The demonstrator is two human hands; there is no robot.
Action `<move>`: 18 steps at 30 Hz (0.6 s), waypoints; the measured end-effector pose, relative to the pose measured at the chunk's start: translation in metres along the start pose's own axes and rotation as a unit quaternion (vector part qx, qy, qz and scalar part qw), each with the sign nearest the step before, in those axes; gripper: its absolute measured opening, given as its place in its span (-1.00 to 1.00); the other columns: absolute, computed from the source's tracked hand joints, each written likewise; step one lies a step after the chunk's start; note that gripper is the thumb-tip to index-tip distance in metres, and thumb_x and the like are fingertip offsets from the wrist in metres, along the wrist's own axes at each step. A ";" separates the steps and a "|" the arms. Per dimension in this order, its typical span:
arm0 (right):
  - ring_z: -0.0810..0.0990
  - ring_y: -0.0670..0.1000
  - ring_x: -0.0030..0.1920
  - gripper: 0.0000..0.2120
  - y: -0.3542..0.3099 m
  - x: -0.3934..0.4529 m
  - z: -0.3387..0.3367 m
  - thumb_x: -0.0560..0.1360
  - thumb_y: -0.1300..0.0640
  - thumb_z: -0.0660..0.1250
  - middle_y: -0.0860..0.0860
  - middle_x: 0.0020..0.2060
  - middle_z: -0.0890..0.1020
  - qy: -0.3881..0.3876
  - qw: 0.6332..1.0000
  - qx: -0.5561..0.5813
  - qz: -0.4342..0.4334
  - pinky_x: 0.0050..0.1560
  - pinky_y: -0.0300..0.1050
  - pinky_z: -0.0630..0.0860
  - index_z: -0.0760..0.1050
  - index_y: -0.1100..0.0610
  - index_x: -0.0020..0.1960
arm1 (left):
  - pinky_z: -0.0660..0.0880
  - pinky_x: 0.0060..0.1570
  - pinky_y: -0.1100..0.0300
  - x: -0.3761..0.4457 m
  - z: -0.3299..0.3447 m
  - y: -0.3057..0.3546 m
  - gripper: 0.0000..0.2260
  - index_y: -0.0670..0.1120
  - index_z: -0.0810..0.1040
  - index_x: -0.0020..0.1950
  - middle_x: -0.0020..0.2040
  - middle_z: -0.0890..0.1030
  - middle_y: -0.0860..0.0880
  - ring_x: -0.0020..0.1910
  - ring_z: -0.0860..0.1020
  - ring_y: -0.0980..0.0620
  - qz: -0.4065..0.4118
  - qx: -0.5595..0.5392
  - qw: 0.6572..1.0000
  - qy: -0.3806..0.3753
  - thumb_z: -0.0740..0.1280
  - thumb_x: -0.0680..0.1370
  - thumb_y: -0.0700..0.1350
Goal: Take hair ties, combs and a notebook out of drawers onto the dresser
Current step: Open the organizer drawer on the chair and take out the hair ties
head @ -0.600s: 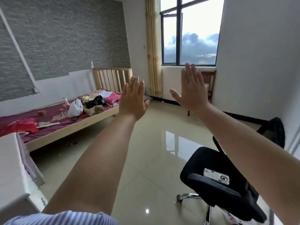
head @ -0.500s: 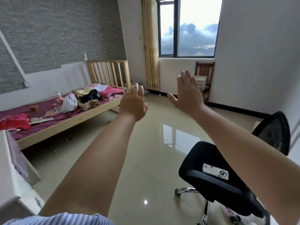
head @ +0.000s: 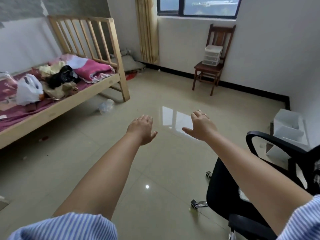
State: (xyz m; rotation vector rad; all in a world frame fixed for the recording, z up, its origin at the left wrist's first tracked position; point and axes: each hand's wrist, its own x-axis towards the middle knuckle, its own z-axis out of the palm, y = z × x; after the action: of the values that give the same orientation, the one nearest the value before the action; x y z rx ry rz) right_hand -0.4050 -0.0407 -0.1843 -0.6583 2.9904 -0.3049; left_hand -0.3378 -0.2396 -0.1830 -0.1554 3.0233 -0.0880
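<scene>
Both my arms stretch out over the tiled floor. My left hand (head: 142, 129) is flat, palm down, fingers apart, holding nothing. My right hand (head: 201, 126) is also spread, palm down and empty, with a ring on one finger. No hair ties, combs or notebook show. Only a sliver of a white dresser corner (head: 2, 199) shows at the far left edge. A small clear plastic drawer unit (head: 212, 55) sits on the wooden chair (head: 207, 68) by the far wall.
A wooden bed (head: 69, 99) with bags and clothes runs along the left. A black office chair (head: 259, 187) is close at the right, under my right arm. White boxes (head: 289, 130) lie by the right wall. A plastic bottle (head: 106, 106) lies on the floor.
The view has tilted down and both hands have dropped from upright, palms forward, to level, palms down. The dresser has slid almost out of view at the left.
</scene>
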 end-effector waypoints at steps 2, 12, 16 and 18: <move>0.06 0.13 0.50 -0.37 0.004 0.041 0.011 0.52 -0.07 0.25 0.17 0.46 0.22 -0.018 1.000 0.001 0.021 0.50 -0.01 0.08 0.18 0.31 0.39 | 0.08 0.48 0.04 0.051 0.000 -0.017 -0.41 -0.22 0.03 0.48 0.52 0.11 -0.19 0.51 0.07 -0.11 0.009 0.001 1.000 -0.017 0.12 0.60 0.08; 0.02 0.14 0.51 -0.32 0.069 0.314 0.048 0.53 -0.05 0.25 0.19 0.48 0.14 -0.029 0.996 0.039 0.081 0.52 -0.02 0.00 0.07 0.31 0.44 | 0.07 0.48 0.03 0.357 0.019 -0.037 -0.42 -0.23 0.04 0.47 0.52 0.11 -0.18 0.51 0.05 -0.11 0.074 0.014 0.996 -0.046 0.13 0.59 0.06; 0.02 0.14 0.51 -0.32 0.101 0.445 0.032 0.53 -0.03 0.26 0.20 0.49 0.13 -0.038 0.995 0.054 0.073 0.51 -0.02 0.01 0.06 0.31 0.44 | 0.03 0.50 0.04 0.487 0.002 -0.053 -0.42 -0.22 0.01 0.48 0.53 0.07 -0.17 0.52 0.01 -0.09 0.073 0.004 0.995 -0.071 0.14 0.60 0.04; 0.01 0.14 0.51 -0.31 0.111 0.500 0.021 0.53 -0.04 0.26 0.20 0.49 0.11 -0.032 0.995 0.059 0.067 0.52 -0.01 0.01 0.06 0.31 0.45 | 0.02 0.50 0.05 0.541 -0.007 -0.067 -0.42 -0.22 0.00 0.48 0.53 0.07 -0.17 0.52 0.01 -0.09 0.067 0.002 0.995 -0.067 0.14 0.60 0.04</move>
State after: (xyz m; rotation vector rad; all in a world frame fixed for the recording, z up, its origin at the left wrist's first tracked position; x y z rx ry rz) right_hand -0.9010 -0.1567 -0.2379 -0.4446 2.9101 -0.4394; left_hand -0.8666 -0.3624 -0.2314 0.0409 2.8889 -0.0684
